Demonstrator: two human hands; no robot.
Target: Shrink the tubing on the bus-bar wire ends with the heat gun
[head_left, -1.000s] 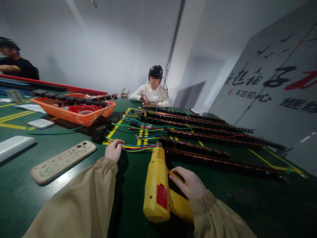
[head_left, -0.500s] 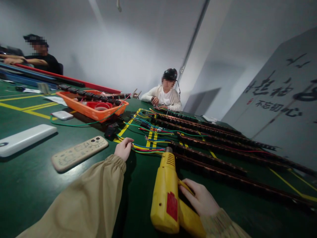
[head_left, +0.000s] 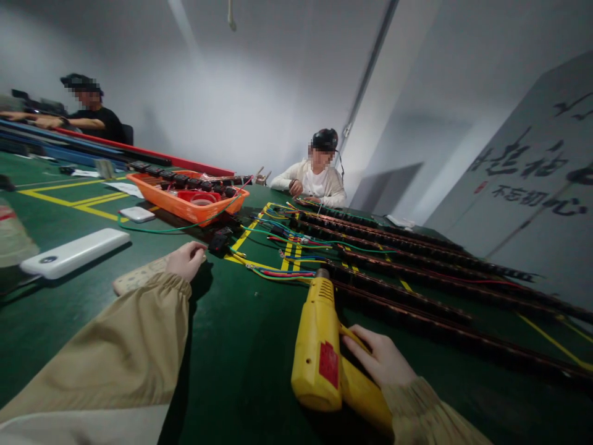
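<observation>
Two hands work on the green tabletop (head_left: 259, 346). The right hand (head_left: 380, 361) wraps its fingers around the handle of a yellow heat gun (head_left: 319, 346), whose nozzle points at coloured wires (head_left: 278, 272). The left hand (head_left: 186, 259) rests on a beige phone (head_left: 134, 279), fingers curled loosely.

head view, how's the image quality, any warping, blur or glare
Head view: strong wide-angle warp, so the wall sign and the long black strips lean and bow. The edges are soft and dim; the yellow tool by the right hand is fairly sharp. Soft glare lies on the green table near the left hand.
</observation>
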